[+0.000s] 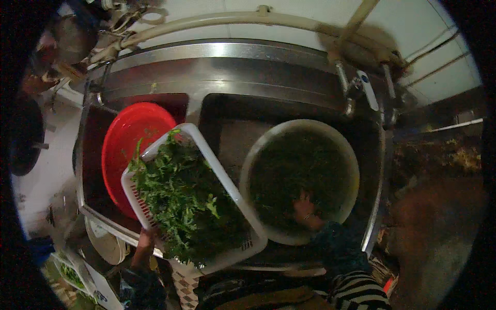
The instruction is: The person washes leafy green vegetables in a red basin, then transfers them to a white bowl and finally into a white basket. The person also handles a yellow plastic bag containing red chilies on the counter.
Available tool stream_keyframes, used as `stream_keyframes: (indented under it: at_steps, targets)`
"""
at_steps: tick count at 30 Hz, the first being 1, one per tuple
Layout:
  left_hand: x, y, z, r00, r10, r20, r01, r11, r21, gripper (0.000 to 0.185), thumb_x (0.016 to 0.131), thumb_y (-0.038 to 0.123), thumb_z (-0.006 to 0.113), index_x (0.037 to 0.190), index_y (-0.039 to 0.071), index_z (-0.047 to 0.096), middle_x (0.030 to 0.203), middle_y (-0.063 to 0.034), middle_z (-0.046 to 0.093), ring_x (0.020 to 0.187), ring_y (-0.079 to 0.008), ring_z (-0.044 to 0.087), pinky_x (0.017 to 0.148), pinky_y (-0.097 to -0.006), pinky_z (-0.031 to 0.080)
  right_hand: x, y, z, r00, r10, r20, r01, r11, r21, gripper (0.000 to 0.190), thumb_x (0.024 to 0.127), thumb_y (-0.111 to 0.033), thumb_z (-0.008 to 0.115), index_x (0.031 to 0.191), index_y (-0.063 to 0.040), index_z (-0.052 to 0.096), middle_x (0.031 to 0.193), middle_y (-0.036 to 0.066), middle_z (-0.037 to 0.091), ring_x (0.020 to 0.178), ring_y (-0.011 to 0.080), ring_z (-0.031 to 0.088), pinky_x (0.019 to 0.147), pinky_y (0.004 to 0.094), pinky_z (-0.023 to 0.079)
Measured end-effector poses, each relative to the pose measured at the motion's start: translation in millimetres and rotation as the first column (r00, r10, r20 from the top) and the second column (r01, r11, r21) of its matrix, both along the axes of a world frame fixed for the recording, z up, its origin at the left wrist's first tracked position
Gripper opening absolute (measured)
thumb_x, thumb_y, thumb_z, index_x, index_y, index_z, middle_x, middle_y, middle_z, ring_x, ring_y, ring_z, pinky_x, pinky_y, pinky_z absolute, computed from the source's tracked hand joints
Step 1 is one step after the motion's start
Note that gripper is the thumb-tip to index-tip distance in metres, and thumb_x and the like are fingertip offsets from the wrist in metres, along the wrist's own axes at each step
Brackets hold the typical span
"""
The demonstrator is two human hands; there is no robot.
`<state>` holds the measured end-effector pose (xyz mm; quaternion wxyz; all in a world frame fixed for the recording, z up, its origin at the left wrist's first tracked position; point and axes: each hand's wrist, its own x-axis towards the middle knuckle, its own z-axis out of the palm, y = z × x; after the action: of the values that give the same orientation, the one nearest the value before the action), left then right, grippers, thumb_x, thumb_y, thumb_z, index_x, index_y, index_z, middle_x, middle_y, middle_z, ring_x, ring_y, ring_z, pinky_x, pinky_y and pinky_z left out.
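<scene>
My left hand holds the near left side of a white plastic basket. Leafy greens are heaped in the basket, with some sprigs hanging over its rim. The basket sits tilted across the sink divider, partly covering a red plastic basin in the left sink bowl. My right hand reaches over the near part of a large round pale basin in the right bowl, its fingers spread. Dark greenish contents fill that basin; dim light hides whether the fingertips touch them.
A stainless steel double sink surrounds the basins. The faucet with a lever handle stands at its back right. Beige pipe runs along the wall behind. A bucket and a container of greens are at lower left.
</scene>
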<state>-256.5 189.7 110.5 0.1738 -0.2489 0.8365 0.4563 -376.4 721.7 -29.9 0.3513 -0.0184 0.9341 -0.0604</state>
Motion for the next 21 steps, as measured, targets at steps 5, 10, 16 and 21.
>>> stream_keyframes:
  at_steps: [5, 10, 16, 21]
  targets:
    - [-12, 22, 13, 0.922, 0.383, 0.051, -0.353, 0.783, 0.512, 0.031, 0.085, 0.026, 0.041, 0.106, 0.004, 0.037, 0.077, -0.0077, 0.047, 0.068, -0.0204, 0.049, 0.062, -0.034, 0.043, -1, 4, -63, 0.977, -0.209, 0.045, 0.21, 0.891, -0.403, 0.05, 0.073, -0.03, 0.058, 0.114, -0.008, 0.042, 0.112, 0.013, 0.045, 0.098, 0.0248, 0.047, 0.079, 0.0354, 0.042]
    - [-22, 17, 13, 0.995, 0.003, -0.1, 0.021, 0.97, 0.243, 0.039, 0.078, 0.025, 0.049, 0.106, 0.001, 0.039, 0.08, -0.0054, 0.051, 0.068, -0.0162, 0.051, 0.058, -0.0298, 0.044, -32, 45, -2, 0.846, -0.381, 0.372, 0.491, 0.288, -0.822, 0.049, 0.073, -0.034, 0.056, 0.112, -0.007, 0.043, 0.106, 0.013, 0.047, 0.094, 0.0253, 0.048, 0.076, 0.0383, 0.043]
    - [-42, 31, 15, 0.998, 0.07, 0.007, -0.07, 0.97, 0.234, 0.026, 0.075, 0.022, 0.05, 0.088, 0.001, 0.05, 0.069, -0.0037, 0.051, 0.061, -0.0166, 0.05, 0.055, -0.0295, 0.042, -65, 48, 172, 0.937, -0.301, -0.178, -0.003, 0.502, -0.865, 0.063, 0.061, -0.015, 0.072, 0.113, -0.005, 0.039, 0.112, 0.013, 0.043, 0.103, 0.0255, 0.043, 0.08, 0.0384, 0.043]
    - [-50, 39, 13, 0.991, 0.024, -0.13, 0.006, 0.973, 0.229, 0.017, 0.07, 0.018, 0.052, 0.071, 0.002, 0.05, 0.06, -0.0051, 0.048, 0.054, -0.016, 0.047, 0.049, -0.0288, 0.037, -61, -10, 339, 0.932, -0.355, -0.07, 0.069, 0.363, -0.929, 0.069, 0.061, -0.005, 0.071, 0.119, -0.005, 0.034, 0.11, 0.011, 0.047, 0.096, 0.0214, 0.049, 0.081, 0.034, 0.042]
